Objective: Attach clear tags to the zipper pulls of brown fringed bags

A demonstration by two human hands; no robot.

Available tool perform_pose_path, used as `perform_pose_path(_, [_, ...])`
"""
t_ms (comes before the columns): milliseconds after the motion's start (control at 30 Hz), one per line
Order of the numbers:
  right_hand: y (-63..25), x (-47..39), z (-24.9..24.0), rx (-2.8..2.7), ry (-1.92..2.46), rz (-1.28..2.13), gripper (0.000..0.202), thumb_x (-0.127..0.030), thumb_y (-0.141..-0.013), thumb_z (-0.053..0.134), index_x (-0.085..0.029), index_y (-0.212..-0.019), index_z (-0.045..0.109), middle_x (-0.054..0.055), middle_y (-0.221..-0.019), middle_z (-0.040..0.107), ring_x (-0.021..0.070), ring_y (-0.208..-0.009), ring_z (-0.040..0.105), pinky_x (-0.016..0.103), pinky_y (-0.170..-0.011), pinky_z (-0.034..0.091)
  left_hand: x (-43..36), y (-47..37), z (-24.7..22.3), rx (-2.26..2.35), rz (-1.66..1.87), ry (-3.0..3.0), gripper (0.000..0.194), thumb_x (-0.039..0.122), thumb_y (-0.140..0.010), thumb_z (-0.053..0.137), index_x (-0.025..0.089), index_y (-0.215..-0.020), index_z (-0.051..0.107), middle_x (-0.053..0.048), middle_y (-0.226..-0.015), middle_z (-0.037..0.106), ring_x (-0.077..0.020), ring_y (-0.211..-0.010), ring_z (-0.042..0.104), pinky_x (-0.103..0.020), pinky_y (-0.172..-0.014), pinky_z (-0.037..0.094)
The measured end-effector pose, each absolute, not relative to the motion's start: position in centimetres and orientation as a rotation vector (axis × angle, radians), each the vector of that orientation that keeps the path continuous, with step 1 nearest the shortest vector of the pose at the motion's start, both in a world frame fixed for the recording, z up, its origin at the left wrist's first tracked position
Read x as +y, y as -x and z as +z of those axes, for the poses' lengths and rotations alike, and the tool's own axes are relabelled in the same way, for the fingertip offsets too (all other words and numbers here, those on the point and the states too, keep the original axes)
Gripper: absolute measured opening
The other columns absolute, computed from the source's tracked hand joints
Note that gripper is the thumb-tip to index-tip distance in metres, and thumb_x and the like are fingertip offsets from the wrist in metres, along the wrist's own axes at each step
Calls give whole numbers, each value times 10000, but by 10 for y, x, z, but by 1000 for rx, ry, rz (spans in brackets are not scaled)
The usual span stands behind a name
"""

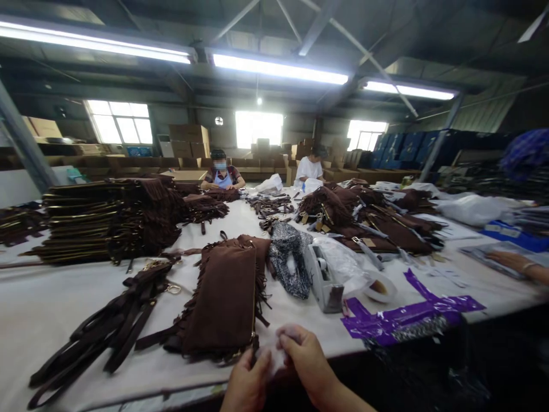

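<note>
At the table's front edge, my left hand [247,382] is closed, fingers pinched, by the lower end of a brown fringed pouch [225,292]. Close on its right, my right hand [306,357] is also closed, thumb against the fingers. Something whitish and translucent [277,356] shows between both hands, too blurred to make out. The pouch lies flat, its gold zipper along the right side. To its left lies a bundle of dark straps [111,320] with gold-coloured clasps.
A tape dispenser [323,280], black-and-white fabric [289,257] and purple tape [398,317] lie right of centre. Brown pouches [81,220] are stacked at left, more [386,226] heaped at right. Two people sit across the table; another person's hand [510,262] rests far right.
</note>
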State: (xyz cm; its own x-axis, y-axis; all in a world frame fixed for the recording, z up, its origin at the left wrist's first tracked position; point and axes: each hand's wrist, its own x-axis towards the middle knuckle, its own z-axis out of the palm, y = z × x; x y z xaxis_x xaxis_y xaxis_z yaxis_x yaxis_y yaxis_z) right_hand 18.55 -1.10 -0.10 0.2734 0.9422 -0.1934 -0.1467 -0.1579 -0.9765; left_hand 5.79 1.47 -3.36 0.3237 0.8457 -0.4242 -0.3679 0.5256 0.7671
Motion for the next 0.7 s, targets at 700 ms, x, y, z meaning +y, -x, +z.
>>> perform_pose_path(700, [-189,-11,-7,-701,1363,1319,388,-536,-706,704,-165,-693,589,-85,-414,421,72,-386,342,214,-420,240,-1,-51,-20,978,795,-741,456,524,-655,771,176,-830,533,94,-524,413,-32,-383,277,-188,-387,143])
